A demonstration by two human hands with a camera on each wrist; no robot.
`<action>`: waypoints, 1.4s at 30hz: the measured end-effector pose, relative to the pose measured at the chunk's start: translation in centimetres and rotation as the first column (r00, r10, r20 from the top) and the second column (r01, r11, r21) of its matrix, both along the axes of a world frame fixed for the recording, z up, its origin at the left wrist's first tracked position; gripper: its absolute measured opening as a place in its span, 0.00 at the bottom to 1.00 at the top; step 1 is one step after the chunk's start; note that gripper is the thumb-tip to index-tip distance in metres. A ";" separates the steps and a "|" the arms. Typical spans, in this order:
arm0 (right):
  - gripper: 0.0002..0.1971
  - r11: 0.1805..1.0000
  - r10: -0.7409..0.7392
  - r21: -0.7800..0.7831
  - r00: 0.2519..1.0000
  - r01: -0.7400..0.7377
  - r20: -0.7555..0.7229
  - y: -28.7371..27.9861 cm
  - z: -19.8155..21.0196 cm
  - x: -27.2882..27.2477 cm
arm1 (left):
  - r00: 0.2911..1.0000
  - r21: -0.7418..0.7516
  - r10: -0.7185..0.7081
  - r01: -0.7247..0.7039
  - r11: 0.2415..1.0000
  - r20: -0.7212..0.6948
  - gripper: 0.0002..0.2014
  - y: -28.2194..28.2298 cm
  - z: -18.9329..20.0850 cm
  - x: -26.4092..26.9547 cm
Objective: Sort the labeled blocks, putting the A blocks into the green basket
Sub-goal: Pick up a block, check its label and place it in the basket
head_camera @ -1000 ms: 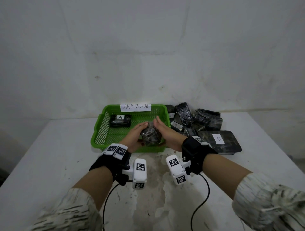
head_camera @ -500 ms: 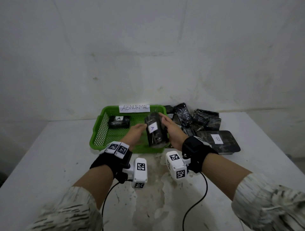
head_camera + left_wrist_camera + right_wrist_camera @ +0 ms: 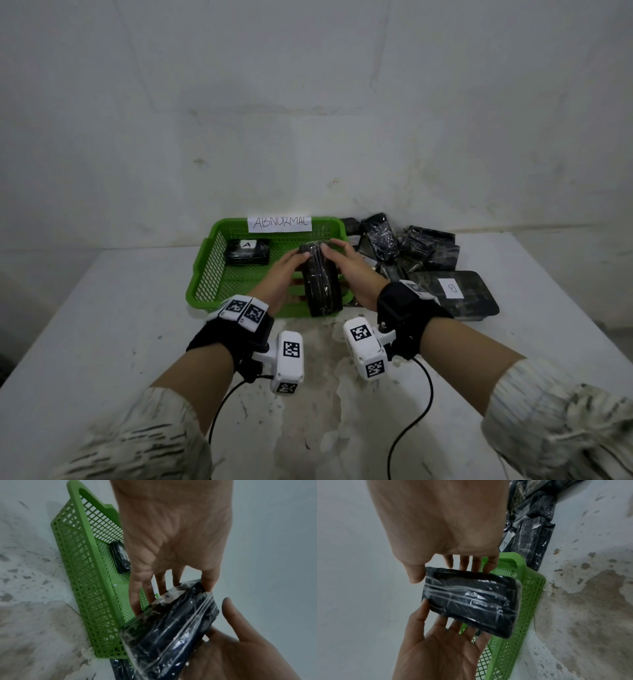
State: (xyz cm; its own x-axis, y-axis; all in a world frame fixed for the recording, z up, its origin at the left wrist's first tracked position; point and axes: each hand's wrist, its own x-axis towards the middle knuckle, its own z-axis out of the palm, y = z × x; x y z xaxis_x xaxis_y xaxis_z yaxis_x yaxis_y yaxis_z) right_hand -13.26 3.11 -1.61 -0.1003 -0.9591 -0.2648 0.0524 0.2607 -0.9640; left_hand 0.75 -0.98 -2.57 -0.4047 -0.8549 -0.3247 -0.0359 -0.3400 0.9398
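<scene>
Since the wrapped block (image 3: 322, 284) is cased in shiny cling film, I'd guess it's slick and fairly stiff, not heavy, so squeezing it by its long flat sides looks like the safest hold. Right now it's up on edge over the near right corner of the green basket (image 3: 205, 274), sandwiched between both hands. My left hand (image 3: 281, 277) has its fingers fairly straight, pressed on the left face; my right hand (image 3: 349, 270) does the same on the right face, fingertips curling over the far end. Another block marked A (image 3: 247, 251) sits far left inside the basket.
</scene>
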 end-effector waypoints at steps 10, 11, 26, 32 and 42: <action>0.19 0.995 0.097 0.034 0.994 -0.095 -0.057 0.1 -0.1 0.1 | 0.997 -0.054 -0.035 0.039 0.998 0.062 0.18 0.7 -0.1 0.3; 0.18 0.993 0.113 0.024 0.990 -0.112 -0.082 0.1 0.0 0.3 | 0.997 -0.056 -0.022 0.026 0.998 0.067 0.17 0.6 -0.1 0.2; 0.23 0.999 0.029 0.022 0.998 -0.028 -0.048 -0.2 -0.6 0.9 | 0.998 -0.058 -0.044 0.046 0.997 0.036 0.19 1.1 0.6 0.3; 0.22 0.997 0.042 0.059 0.998 -0.045 0.040 -0.4 -0.7 0.8 | 0.999 -0.080 0.003 0.001 0.997 0.049 0.21 0.8 0.9 0.2; 0.20 0.998 -0.032 0.053 0.980 0.023 0.194 -0.4 -1.5 0.3 | 0.999 -0.126 -0.021 0.024 0.992 0.030 0.20 1.4 1.1 -0.3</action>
